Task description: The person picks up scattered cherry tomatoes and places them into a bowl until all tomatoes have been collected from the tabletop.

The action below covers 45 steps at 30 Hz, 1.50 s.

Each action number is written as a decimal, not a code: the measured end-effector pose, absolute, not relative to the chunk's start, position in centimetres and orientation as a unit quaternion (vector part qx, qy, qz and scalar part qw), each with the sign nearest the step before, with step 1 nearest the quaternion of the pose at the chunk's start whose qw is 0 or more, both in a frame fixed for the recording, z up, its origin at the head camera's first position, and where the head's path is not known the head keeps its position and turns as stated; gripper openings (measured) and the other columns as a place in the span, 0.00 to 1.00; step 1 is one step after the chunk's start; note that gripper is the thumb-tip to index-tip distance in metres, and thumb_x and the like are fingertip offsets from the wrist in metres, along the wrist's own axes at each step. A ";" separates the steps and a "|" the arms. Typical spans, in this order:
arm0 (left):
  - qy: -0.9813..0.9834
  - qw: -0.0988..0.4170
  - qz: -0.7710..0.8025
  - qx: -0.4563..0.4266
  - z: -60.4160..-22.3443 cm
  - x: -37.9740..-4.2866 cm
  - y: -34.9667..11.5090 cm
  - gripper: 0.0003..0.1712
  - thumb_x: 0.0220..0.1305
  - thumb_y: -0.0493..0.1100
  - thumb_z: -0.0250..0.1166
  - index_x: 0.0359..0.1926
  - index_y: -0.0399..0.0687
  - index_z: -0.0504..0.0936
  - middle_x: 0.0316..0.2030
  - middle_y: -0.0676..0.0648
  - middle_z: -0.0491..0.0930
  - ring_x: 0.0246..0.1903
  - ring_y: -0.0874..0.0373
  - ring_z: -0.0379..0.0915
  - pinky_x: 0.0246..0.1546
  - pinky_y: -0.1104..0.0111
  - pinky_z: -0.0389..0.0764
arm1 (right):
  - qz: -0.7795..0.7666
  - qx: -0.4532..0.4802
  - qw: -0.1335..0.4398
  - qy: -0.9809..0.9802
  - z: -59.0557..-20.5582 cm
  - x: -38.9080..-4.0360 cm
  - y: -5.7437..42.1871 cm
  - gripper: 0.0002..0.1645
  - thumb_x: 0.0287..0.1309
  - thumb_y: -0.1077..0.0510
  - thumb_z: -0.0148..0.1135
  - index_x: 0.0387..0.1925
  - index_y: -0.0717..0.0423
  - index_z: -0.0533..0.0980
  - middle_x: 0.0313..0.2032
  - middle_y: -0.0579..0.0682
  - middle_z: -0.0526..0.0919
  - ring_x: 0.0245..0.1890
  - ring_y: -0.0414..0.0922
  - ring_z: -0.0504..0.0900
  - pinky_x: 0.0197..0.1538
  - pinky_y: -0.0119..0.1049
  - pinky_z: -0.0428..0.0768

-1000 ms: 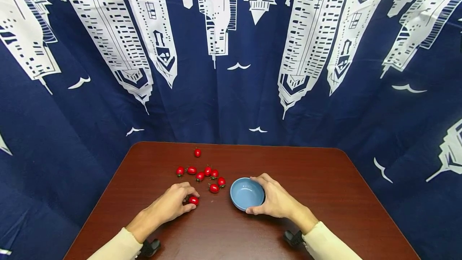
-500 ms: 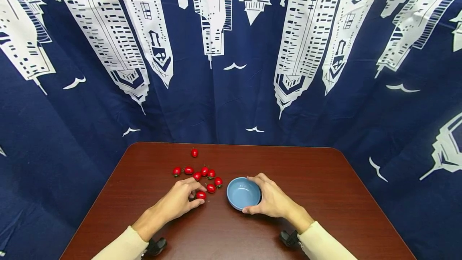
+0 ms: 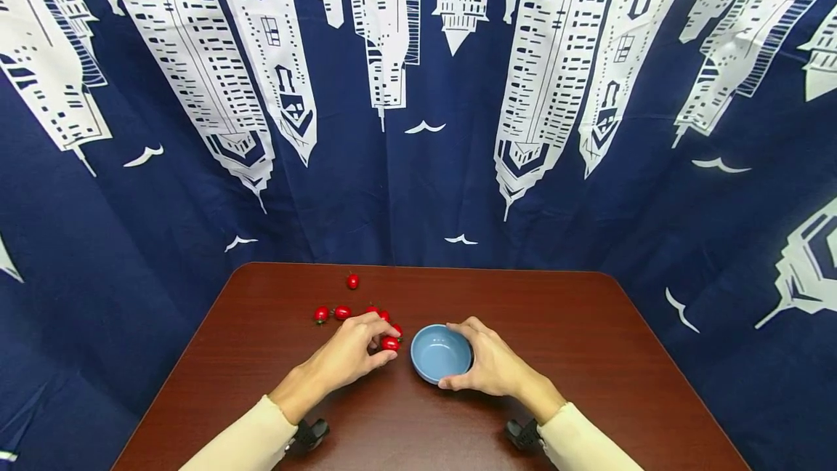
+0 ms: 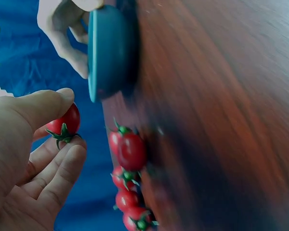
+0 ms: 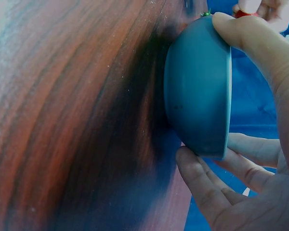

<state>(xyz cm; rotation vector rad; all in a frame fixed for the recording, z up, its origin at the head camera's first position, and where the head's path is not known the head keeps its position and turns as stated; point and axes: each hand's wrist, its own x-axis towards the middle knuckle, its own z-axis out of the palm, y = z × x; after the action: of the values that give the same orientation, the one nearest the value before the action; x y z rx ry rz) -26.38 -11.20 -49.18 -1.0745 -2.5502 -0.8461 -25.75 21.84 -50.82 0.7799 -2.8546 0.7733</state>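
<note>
The left hand clamps one tomato between thumb and fingertips — green calyx toward the fingers, long axis foreshortened — with the bowl just to the right of this grip and standing upright on the table. The right hand, nearer the bowl, grips its right side, thumb and fingers spread around the wall. Bowl: round, smooth, glossy blue, curved wall; tomato: smooth, glossy red skin, rounded; table: reddish-brown wood grain, with loose tomatoes close by the left hand.
</note>
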 end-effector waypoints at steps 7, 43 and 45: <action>-0.867 0.104 -0.306 -0.380 -48.4 -27.3 -8.2 0.15 0.70 0.37 0.84 0.55 0.42 0.95 0.43 0.48 0.90 0.37 0.58 0.87 0.42 0.74 0.89 | 0.253 0.258 0.043 -0.932 -51.0 -25.7 21.9 0.64 0.45 0.30 0.94 0.77 0.59 0.81 0.57 0.47 0.85 0.56 0.46 0.89 0.62 0.42 0.91; -0.912 0.087 -0.176 -0.360 -47.6 -29.5 -2.5 0.27 0.70 0.61 0.85 0.64 0.60 0.94 0.57 0.54 0.91 0.54 0.57 0.89 0.57 0.60 0.94 | 0.254 0.254 0.022 -0.933 -50.8 -25.9 21.9 0.65 0.47 0.30 0.94 0.77 0.61 0.79 0.58 0.48 0.84 0.55 0.45 0.88 0.59 0.37 0.89; -0.914 0.089 -0.171 -0.357 -47.5 -29.5 -2.6 0.30 0.70 0.64 0.84 0.66 0.60 0.93 0.59 0.53 0.91 0.57 0.55 0.90 0.60 0.56 0.93 | 0.252 0.255 0.024 -0.933 -50.8 -25.9 21.9 0.64 0.47 0.31 0.94 0.77 0.60 0.79 0.58 0.48 0.84 0.55 0.45 0.88 0.60 0.38 0.89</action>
<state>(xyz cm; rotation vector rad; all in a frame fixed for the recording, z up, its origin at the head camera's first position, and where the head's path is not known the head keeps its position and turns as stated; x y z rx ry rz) -29.50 -2.61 -47.46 -1.0615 -2.7192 -0.5075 -25.91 21.88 -50.78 0.7878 -2.8887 0.7798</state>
